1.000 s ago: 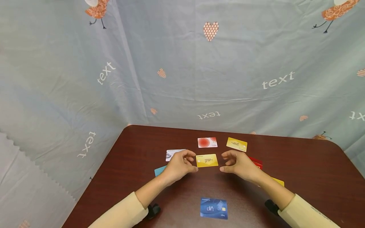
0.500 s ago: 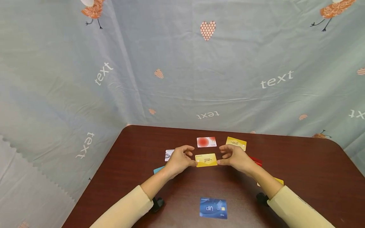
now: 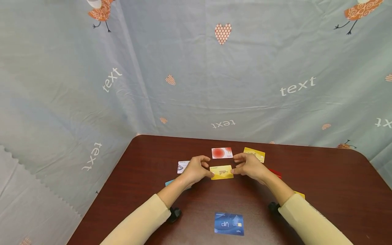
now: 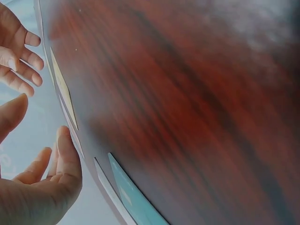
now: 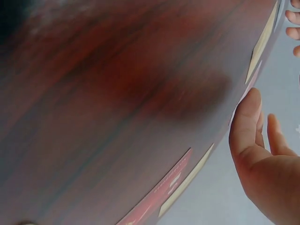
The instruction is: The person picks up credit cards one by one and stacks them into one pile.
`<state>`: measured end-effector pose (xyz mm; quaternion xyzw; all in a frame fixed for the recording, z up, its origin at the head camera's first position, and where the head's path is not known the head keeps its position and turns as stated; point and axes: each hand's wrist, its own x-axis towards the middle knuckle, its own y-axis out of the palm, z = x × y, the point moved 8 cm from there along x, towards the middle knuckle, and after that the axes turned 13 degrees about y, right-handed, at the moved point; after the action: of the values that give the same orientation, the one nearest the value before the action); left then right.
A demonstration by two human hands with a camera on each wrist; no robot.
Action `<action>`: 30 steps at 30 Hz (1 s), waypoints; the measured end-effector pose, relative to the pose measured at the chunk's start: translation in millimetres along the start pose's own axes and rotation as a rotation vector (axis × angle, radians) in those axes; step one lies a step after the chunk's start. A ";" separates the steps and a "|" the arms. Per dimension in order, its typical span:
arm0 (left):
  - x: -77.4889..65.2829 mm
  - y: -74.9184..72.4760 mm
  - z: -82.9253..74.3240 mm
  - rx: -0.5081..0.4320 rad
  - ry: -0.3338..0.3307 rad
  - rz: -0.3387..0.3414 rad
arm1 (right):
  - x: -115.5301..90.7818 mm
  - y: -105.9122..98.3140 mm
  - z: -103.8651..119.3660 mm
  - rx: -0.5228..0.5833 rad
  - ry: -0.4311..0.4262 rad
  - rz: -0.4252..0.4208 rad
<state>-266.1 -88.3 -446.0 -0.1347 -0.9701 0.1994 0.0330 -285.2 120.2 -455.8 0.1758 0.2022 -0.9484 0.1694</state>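
A yellow card [image 3: 222, 172] lies flat on the dark wooden table, between my two hands in the head view. My left hand [image 3: 195, 170] hovers at its left end, thumb tip overlapping the card's corner in this view. On the opposite side, my right hand [image 3: 251, 166] has its thumb over the right end. Both hands have loosely bent fingers with gaps between thumb and fingertips. From the left wrist, the yellow card [image 4: 64, 89] rests on the tabletop with the left hand [image 4: 49, 187] raised beside it. The right wrist view likewise shows the right hand [image 5: 267, 159] above the table.
Around them lie a red-and-white card [image 3: 222, 153], a second yellow card [image 3: 258, 155], and a red card [image 3: 275, 173] partly behind the right arm. A white card [image 3: 182, 166] and teal card [image 3: 169, 182] sit left. A blue VIP card [image 3: 229, 223] lies nearest; patterned curtains [image 3: 183, 51] hang behind.
Both hands have moved inward, the right one farther, so their thumbs now overlap the yellow card's ends. The cards themselves stay where they were on the table.
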 end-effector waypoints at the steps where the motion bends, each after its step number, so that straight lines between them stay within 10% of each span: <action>1: 0.8 0.3 1.1 0.006 -0.007 0.002 | 1.1 0.4 -0.2 -0.004 0.006 -0.001; 30: 14.7 5.2 13.3 0.127 -0.072 -0.034 | 20.6 9.2 -0.5 -0.188 0.011 -0.046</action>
<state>-280.5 -84.7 -460.1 -0.1085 -0.9582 0.2647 0.0098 -299.6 107.3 -467.5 0.1597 0.2953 -0.9278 0.1624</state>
